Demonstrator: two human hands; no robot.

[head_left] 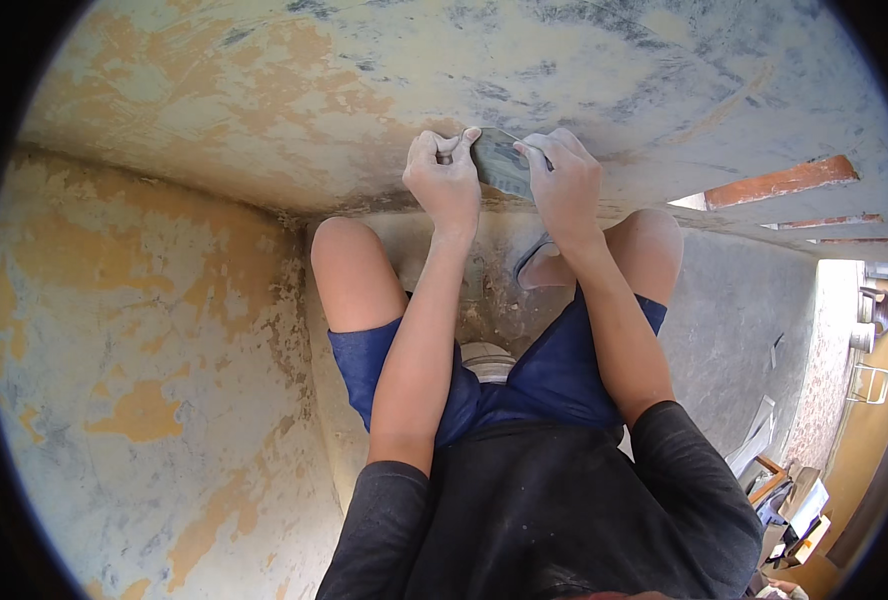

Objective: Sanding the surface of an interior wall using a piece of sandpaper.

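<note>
Between my two hands is a piece of sandpaper (502, 168), dark grey-green with faint printing on the side that shows. My left hand (444, 185) is closed in a pinch on its left edge, thumb on top. On the right edge, the thumb and fingers of my right hand (569, 182) pinch it too. The sheet bows a little between them. Pale dust coats both hands. Just beyond them stands the patchy wall (464, 60), with grey-white filler over yellowish paint and dark smudges.
A side wall (114, 340) with flaking yellow patches meets the front wall at my left. Below me are a white bucket (487, 362) and my sandalled foot (544, 268). Slots with reddish edges (782, 183) cut the wall at right. Boards and clutter (794, 510) lie on the far right.
</note>
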